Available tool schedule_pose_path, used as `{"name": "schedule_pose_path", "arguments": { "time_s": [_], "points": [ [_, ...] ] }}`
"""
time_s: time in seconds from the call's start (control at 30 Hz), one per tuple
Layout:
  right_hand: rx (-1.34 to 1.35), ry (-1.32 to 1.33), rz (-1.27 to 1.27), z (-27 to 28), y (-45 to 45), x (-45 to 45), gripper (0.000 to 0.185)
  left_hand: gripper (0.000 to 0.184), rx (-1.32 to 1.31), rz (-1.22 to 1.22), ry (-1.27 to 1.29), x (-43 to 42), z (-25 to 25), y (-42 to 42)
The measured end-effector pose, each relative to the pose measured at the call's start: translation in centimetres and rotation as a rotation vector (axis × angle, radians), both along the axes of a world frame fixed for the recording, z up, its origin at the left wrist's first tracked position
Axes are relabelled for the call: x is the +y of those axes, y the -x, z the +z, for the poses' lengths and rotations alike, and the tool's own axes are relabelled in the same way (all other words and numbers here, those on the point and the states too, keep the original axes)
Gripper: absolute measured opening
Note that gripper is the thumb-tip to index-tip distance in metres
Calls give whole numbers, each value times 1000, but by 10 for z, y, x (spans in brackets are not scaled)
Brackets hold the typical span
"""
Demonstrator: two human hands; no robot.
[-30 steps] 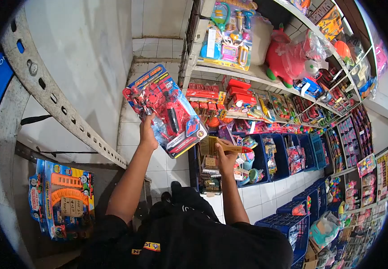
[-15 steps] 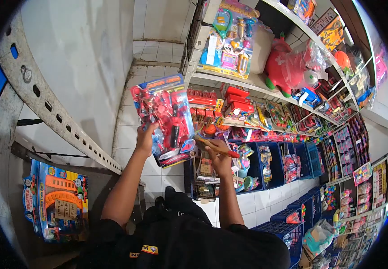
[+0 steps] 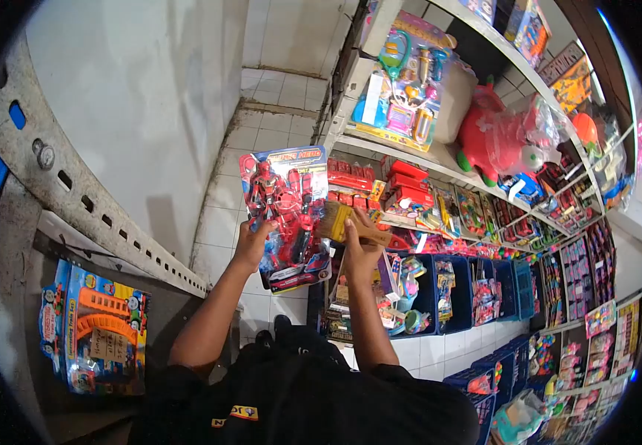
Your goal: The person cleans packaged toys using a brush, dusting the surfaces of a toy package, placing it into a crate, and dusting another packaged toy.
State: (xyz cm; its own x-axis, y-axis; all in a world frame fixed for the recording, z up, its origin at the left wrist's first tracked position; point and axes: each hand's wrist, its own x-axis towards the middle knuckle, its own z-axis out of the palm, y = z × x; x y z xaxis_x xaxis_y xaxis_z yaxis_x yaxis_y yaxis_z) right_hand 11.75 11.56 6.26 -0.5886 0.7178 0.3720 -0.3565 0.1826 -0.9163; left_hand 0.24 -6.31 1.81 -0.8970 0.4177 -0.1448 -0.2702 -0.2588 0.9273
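A red and blue superhero toy pack [image 3: 285,215] is held upright in front of me. My left hand [image 3: 253,246] grips its lower left edge, with the thumb over the clear plastic front. In my right hand [image 3: 362,245] is a flat paintbrush [image 3: 336,220] with a wooden handle, the fingers closed around it. The brush's bristles point left and lie at the pack's right edge; whether they touch it I cannot tell.
Shelves [image 3: 410,154] with packed toys and a red inflatable animal [image 3: 488,133] rise at the right. Blue baskets [image 3: 425,285] of toys stand below them. A boxed train set [image 3: 106,326] lies at the left, behind a perforated metal post [image 3: 98,211].
The toy pack has turned more upright and moved slightly right and down. The brush has swung from pointing up-left behind the hand to lying with its broad bristles beside the pack. The view has shifted a little.
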Motion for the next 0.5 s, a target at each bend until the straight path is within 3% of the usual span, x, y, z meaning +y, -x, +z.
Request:
{"name": "schedule_pose_path", "arguments": {
  "time_s": [0.07, 0.13, 0.23, 0.27, 0.37, 0.5],
  "points": [
    [-136, -147, -14, 8, 1, -7, 40, 31, -12, 90, 2, -1, 0, -2],
    [-200, -62, 84, -8, 10, -3, 38, 20, 0, 189, -29, 0, -2, 3],
    [-256, -152, 192, -17, 15, 1, 40, 28, -70, 307, 60, -2, -2, 9],
    [-277, -172, 248, -18, 15, 1, 39, 41, -60, 303, 31, -1, -9, 12],
    [-376, -177, 336, -11, 11, -4, 31, 51, -42, 331, -33, 3, 2, 8],
    [-448, -238, 447, -5, 3, -1, 29, 51, -62, 359, 29, 5, -5, 6]
  ]
}}
